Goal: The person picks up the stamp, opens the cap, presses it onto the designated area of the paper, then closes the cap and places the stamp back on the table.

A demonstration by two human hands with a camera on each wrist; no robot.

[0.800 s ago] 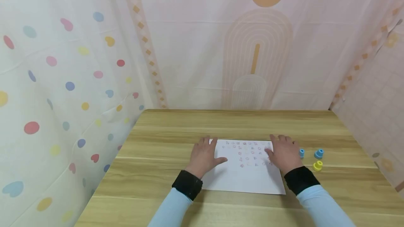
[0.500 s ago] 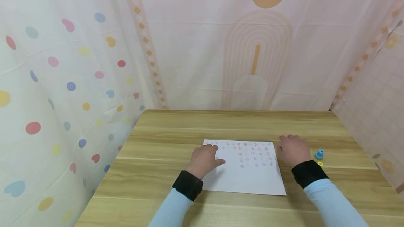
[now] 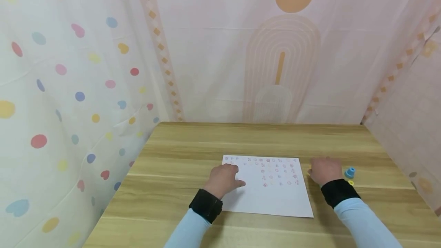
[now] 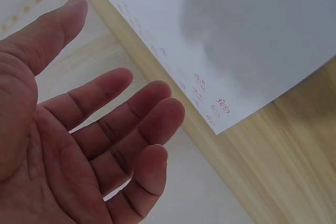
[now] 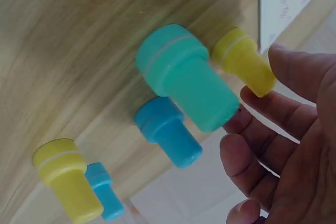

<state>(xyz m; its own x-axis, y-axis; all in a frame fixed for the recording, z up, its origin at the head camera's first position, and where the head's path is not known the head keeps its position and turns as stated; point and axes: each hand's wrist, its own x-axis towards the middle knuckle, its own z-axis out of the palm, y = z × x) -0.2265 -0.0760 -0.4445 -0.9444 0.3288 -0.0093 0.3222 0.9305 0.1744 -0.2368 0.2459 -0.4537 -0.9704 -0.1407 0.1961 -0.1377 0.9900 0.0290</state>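
Observation:
My left hand (image 3: 222, 180) lies over the left part of a white sheet of paper (image 3: 265, 202), fingers loosely bent and thumb apart. In the left wrist view its palm and fingers (image 4: 157, 121) show with nothing between them. Rows of small stamped marks cover the sheet's upper edge and right half. Just right of the sheet, my right hand (image 3: 325, 170) has its thumb and index finger at the handle of a yellow stamp (image 5: 244, 61), pinching it. Close beside these fingers stand a green stamp (image 5: 186, 77) and a blue stamp (image 5: 168, 132).
Further right are another yellow stamp (image 5: 68, 179) and another blue stamp (image 5: 105, 190). The wooden table (image 3: 165, 202) ends at a patterned curtain (image 3: 213, 49) behind and at both sides.
My right hand has moved off the paper's right edge, rightward to the stamps, and its fingers have drawn together at the yellow one. My left hand stays over the sheet.

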